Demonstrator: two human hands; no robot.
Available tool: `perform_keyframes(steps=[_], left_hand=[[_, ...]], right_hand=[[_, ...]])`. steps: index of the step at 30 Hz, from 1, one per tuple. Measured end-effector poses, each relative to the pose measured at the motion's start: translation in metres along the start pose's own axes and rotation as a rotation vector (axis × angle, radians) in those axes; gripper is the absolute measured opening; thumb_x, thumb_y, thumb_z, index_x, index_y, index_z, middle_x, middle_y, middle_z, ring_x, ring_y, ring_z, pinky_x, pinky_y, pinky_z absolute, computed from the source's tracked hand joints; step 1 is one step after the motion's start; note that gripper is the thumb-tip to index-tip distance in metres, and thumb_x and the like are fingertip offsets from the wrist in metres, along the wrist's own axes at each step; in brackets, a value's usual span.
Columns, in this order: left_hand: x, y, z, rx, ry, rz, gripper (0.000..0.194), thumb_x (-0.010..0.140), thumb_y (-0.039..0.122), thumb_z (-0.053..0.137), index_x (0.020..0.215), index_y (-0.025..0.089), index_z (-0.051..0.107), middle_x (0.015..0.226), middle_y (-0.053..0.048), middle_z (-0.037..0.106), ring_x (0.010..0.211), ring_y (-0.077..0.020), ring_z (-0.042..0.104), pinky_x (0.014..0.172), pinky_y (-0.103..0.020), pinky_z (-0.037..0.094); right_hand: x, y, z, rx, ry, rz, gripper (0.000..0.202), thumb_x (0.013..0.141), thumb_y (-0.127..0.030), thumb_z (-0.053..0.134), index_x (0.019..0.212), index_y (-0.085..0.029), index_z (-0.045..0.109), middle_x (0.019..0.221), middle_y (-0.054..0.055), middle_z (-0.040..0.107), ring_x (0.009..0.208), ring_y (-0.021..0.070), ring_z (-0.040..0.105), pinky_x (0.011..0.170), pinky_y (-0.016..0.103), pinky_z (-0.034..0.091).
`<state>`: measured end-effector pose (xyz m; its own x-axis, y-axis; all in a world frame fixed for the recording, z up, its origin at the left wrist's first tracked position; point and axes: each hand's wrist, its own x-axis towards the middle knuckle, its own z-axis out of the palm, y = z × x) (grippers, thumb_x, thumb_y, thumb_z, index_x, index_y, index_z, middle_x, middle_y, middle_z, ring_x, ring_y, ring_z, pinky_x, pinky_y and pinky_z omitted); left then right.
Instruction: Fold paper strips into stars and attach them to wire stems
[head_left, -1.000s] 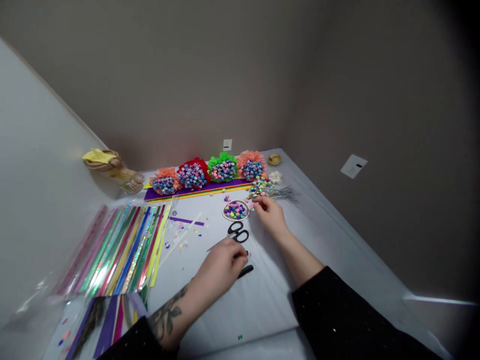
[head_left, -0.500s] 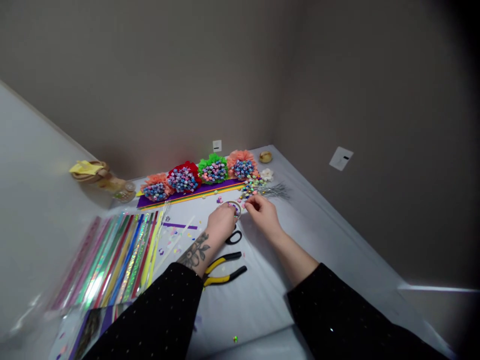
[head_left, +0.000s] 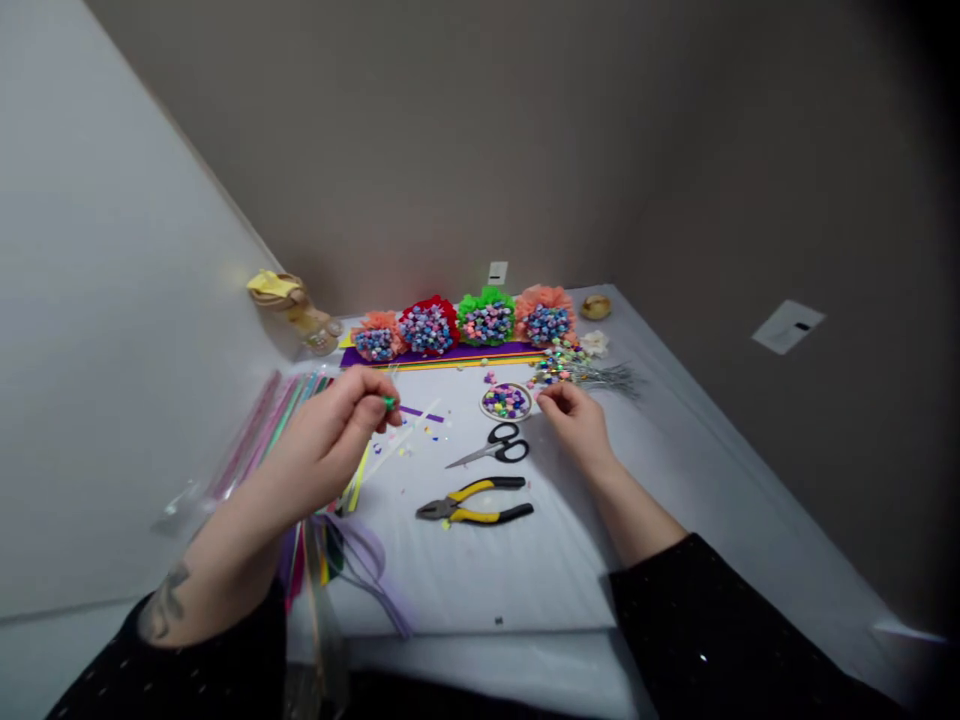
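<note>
My left hand [head_left: 330, 430] is raised over the strips on the left, its thumb and fingers pinched on a small green paper star [head_left: 388, 402]. Close to the right side of a small round dish [head_left: 482, 408], my right hand [head_left: 581, 425] has thumb and forefinger pressed together; whatever is between them is too small to make out. Small multicoloured stars [head_left: 506, 401] fill the dish. Black-handled scissors [head_left: 499, 448] lie open in front of it. Nearer to me are pliers [head_left: 480, 500] with yellow and black handles.
Several crepe-paper flowers [head_left: 487, 320] with star-filled centres line the back, on purple and yellow sheets [head_left: 450, 357]. Silvery wire stems [head_left: 611, 377] lie at right. Coloured strips [head_left: 247, 430] and looped purple strips [head_left: 367, 560] are at left. A wooden figure [head_left: 300, 310] stands behind.
My left hand has left the dish, moving left and toward me with the green star. The dish and scissors are now uncovered. My right hand stays beside the dish; the view has shifted left.
</note>
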<state>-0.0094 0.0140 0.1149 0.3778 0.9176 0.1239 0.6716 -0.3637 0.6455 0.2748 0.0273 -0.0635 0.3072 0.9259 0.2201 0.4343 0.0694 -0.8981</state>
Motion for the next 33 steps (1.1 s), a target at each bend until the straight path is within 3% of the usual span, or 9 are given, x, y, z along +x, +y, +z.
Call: perform_keyframes(steps=[5,9,16,18,21,23,25,29,33], left_hand=[[-0.062,-0.054,0.022,0.178,-0.272,-0.203,0.023,0.088,0.028,0.034,0.090,0.021,0.056,0.088,-0.006,0.065,0.082,-0.0208,0.060,0.076,-0.031,0.043],[-0.115,-0.076,0.045,0.308,-0.491,-0.334,0.026,0.088,0.023,0.031,0.081,0.019,0.056,0.084,-0.008,0.065,0.081,-0.0223,0.060,0.076,-0.032,0.043],[-0.181,-0.104,0.022,0.581,-0.616,-0.507,0.026,0.081,0.008,0.035,0.084,0.016,0.059,0.080,-0.014,0.069,0.078,-0.0295,0.066,0.075,-0.040,0.043],[-0.174,-0.095,0.019,0.508,-0.576,-0.516,0.024,0.082,0.011,0.037,0.085,0.016,0.060,0.079,-0.013,0.069,0.077,-0.0292,0.066,0.071,-0.038,0.044],[-0.132,-0.063,0.031,0.223,-0.412,-0.399,0.017,0.083,0.021,0.043,0.081,0.020,0.060,0.080,-0.008,0.068,0.078,-0.0241,0.063,0.074,-0.036,0.044],[-0.092,-0.039,0.051,-0.154,-0.252,-0.305,0.016,0.085,0.029,0.045,0.085,0.021,0.060,0.085,-0.006,0.067,0.083,-0.0205,0.061,0.077,-0.032,0.044],[-0.052,-0.023,0.078,-0.611,-0.146,-0.395,0.017,0.081,0.035,0.052,0.081,0.019,0.058,0.074,-0.003,0.064,0.070,-0.0164,0.060,0.067,-0.028,0.046],[0.000,-0.021,0.136,-1.301,-0.008,-0.571,0.027,0.068,0.034,0.071,0.083,0.015,0.059,0.070,-0.001,0.062,0.062,-0.0093,0.057,0.065,-0.023,0.047],[0.011,-0.035,0.169,-1.476,0.004,-0.592,0.038,0.063,0.036,0.079,0.087,0.013,0.062,0.066,0.001,0.061,0.056,-0.0059,0.054,0.057,-0.018,0.045]], right_hand=[[-0.007,0.003,0.005,-0.014,-0.033,0.001,0.017,0.076,-0.033,0.055,0.074,-0.017,0.062,0.068,0.002,0.058,0.061,0.0159,0.050,0.060,0.028,0.039],[-0.009,0.005,0.008,-0.025,-0.060,0.005,0.020,0.074,-0.036,0.057,0.073,-0.017,0.062,0.067,0.002,0.058,0.060,0.0160,0.049,0.059,0.029,0.039],[-0.011,0.006,0.009,-0.008,-0.080,0.014,0.020,0.075,-0.036,0.058,0.076,-0.017,0.062,0.069,0.002,0.059,0.061,0.0160,0.050,0.061,0.030,0.040],[-0.013,0.003,0.010,0.006,-0.083,-0.001,0.018,0.076,-0.036,0.058,0.075,-0.018,0.062,0.070,0.003,0.059,0.062,0.0165,0.050,0.062,0.030,0.041],[-0.018,-0.006,0.014,0.031,-0.084,-0.050,0.015,0.075,-0.032,0.060,0.070,-0.018,0.061,0.070,0.002,0.058,0.065,0.0169,0.051,0.062,0.030,0.041],[-0.024,-0.014,0.017,0.112,-0.132,-0.032,0.012,0.075,-0.031,0.061,0.071,-0.019,0.061,0.068,0.001,0.057,0.062,0.0159,0.051,0.059,0.028,0.041],[-0.032,-0.024,0.021,0.260,-0.225,0.044,0.012,0.075,-0.031,0.062,0.079,-0.020,0.061,0.065,-0.001,0.056,0.056,0.0137,0.050,0.053,0.026,0.040],[-0.045,-0.041,0.021,0.459,-0.387,0.163,0.015,0.072,-0.031,0.065,0.082,-0.020,0.060,0.058,-0.005,0.054,0.044,0.0099,0.046,0.044,0.023,0.038],[-0.047,-0.051,0.019,0.505,-0.436,0.240,0.016,0.072,-0.034,0.066,0.073,-0.020,0.058,0.053,-0.005,0.053,0.038,0.0079,0.042,0.037,0.021,0.034]])
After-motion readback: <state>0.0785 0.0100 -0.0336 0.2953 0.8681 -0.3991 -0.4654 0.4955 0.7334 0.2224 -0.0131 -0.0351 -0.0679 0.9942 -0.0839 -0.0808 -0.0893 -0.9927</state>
